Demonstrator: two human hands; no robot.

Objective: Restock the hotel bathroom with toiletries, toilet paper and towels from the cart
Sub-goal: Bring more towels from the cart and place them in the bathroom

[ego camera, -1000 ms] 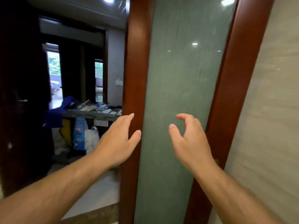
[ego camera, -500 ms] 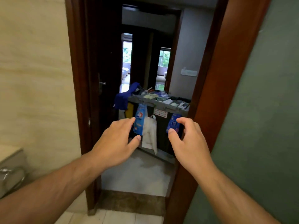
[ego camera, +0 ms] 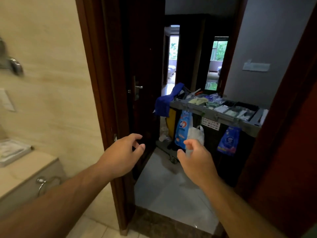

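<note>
Left hand [ego camera: 120, 156], right hand [ego camera: 197, 162] — empty, loosely curled — facing cart [ego camera: 214, 115].

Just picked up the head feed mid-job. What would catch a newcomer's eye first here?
First, two empty hands raised mid-frame, the left hand and the right hand, fingers loosely curled. Past them, through the dark wooden doorway, stands the housekeeping cart, its top tray crowded with supplies. A blue cloth drapes over its left end, and a blue pouch and a white plastic bag hang from its front.

Glossy dark wood door frame [ego camera: 96, 83], grey plastic cart [ego camera: 214, 115], blue cloth [ego camera: 164, 105].
</note>
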